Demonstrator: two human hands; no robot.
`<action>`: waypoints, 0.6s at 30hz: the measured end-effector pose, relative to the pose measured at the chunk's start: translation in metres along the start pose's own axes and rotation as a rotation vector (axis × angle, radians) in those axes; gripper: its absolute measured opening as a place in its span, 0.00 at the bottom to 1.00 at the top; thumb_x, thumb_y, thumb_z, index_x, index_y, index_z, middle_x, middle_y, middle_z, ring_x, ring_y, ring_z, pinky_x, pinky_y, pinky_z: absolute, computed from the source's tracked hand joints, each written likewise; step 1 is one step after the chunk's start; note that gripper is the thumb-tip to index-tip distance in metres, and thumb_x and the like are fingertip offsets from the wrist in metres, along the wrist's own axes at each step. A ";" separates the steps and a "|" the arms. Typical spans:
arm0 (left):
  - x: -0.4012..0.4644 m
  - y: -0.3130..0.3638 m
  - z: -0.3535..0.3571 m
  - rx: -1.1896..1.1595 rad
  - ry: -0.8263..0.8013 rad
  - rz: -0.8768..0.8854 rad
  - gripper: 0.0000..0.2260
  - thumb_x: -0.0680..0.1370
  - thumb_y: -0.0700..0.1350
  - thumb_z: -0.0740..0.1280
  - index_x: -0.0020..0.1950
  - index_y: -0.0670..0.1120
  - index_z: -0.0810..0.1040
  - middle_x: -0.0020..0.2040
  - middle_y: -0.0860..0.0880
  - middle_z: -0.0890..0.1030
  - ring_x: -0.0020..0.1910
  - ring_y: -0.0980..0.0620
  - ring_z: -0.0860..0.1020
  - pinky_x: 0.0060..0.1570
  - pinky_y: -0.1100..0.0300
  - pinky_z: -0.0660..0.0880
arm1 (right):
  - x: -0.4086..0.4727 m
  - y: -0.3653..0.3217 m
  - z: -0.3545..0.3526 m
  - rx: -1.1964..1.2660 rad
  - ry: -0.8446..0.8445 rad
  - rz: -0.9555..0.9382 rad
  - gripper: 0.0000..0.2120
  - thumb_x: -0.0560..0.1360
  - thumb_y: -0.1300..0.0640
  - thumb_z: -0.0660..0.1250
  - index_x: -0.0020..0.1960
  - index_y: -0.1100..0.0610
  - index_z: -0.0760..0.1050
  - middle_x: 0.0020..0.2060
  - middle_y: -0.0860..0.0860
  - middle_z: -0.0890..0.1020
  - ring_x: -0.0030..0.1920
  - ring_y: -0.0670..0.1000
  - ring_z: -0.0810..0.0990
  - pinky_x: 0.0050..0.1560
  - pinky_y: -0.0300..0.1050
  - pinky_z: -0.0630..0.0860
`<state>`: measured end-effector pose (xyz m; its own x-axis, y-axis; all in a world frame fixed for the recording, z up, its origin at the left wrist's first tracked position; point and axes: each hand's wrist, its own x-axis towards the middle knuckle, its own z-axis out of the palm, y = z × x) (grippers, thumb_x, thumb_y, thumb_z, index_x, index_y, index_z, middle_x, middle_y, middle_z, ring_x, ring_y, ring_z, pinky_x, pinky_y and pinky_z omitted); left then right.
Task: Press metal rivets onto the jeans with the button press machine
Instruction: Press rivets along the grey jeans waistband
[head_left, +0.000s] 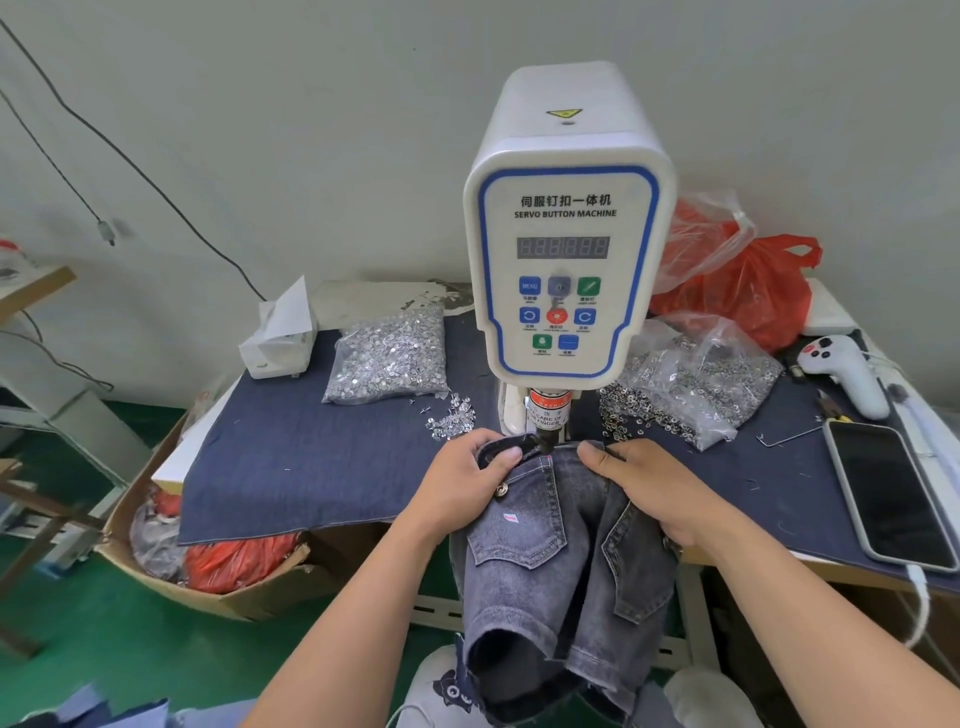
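One pair of grey jeans (561, 561) hangs off the table (291, 467) edge, its waistband under the punch of one button press machine (563, 249). Two hands hold it — the left hand (462, 488) and right hand (649, 493), each grip clamped on the denim either side of the punch. Two clear bags of metal parts flank the machine — rivets (389, 358) at left, eyelets (696, 379) at right; one phone (888, 493) lies on the table.

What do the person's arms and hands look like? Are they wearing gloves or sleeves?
No gloves and no sleeves show. Both forearms are bare right up to the bottom edge of the picture. The left hand and the right hand are bare too, with short, plain fingernails. No watch, bracelet or ring can be seen on either one.
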<state>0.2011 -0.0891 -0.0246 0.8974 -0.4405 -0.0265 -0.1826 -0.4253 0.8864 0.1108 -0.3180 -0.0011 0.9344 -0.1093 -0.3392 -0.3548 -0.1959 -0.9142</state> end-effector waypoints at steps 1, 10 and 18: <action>0.000 -0.001 0.001 0.018 0.005 0.006 0.03 0.83 0.51 0.70 0.50 0.54 0.81 0.37 0.58 0.82 0.39 0.57 0.80 0.45 0.59 0.75 | 0.001 0.000 0.001 0.003 0.015 0.014 0.32 0.76 0.35 0.69 0.53 0.67 0.81 0.46 0.60 0.88 0.51 0.58 0.87 0.63 0.61 0.79; 0.000 -0.005 0.000 0.012 -0.007 0.027 0.02 0.82 0.48 0.72 0.52 0.55 0.81 0.42 0.57 0.84 0.40 0.64 0.80 0.43 0.69 0.73 | -0.002 0.004 0.007 -0.047 0.074 -0.029 0.30 0.78 0.37 0.68 0.48 0.67 0.79 0.44 0.59 0.87 0.50 0.59 0.87 0.59 0.59 0.78; -0.001 -0.009 -0.001 -0.021 -0.014 0.040 0.05 0.82 0.46 0.73 0.53 0.57 0.82 0.48 0.61 0.86 0.48 0.67 0.81 0.48 0.75 0.72 | -0.002 0.007 0.008 -0.099 0.099 -0.059 0.35 0.75 0.33 0.68 0.49 0.69 0.78 0.46 0.62 0.86 0.47 0.54 0.86 0.51 0.52 0.77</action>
<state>0.2024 -0.0843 -0.0320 0.8837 -0.4681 0.0028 -0.2096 -0.3901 0.8966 0.1067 -0.3112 -0.0083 0.9474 -0.1895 -0.2578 -0.3058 -0.2992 -0.9038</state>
